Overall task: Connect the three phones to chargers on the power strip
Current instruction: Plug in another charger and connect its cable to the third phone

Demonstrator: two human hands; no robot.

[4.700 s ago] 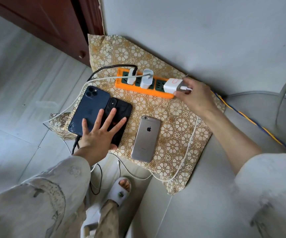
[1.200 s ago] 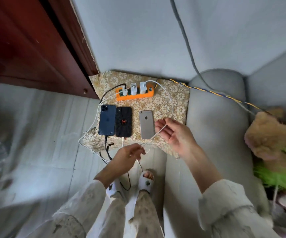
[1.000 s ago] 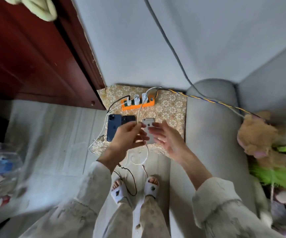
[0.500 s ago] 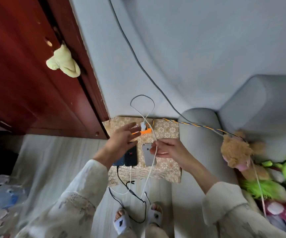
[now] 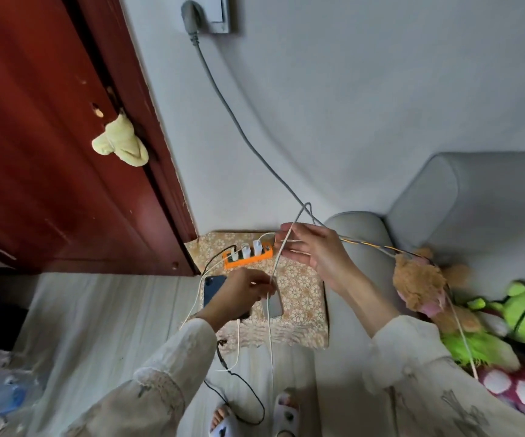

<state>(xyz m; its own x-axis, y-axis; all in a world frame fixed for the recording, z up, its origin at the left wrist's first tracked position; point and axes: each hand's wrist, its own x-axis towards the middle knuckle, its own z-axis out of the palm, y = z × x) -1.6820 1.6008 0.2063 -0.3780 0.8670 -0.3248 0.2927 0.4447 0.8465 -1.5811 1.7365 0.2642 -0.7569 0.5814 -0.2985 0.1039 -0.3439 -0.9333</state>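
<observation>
Head view shows the right hand [image 5: 314, 250] and left hand [image 5: 239, 293] both pinching the white cable [image 5: 275, 266] above the silver phone [image 5: 273, 305] on the patterned cushion [image 5: 302, 291]; best feed slack downward, keeping the plug end aligned with the port.

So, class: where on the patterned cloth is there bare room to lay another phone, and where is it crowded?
Free: the patterned cloth between the silver phone and the sofa arm. Crowded: its left side, with the power strip, blue phone, cables and left hand.
</observation>
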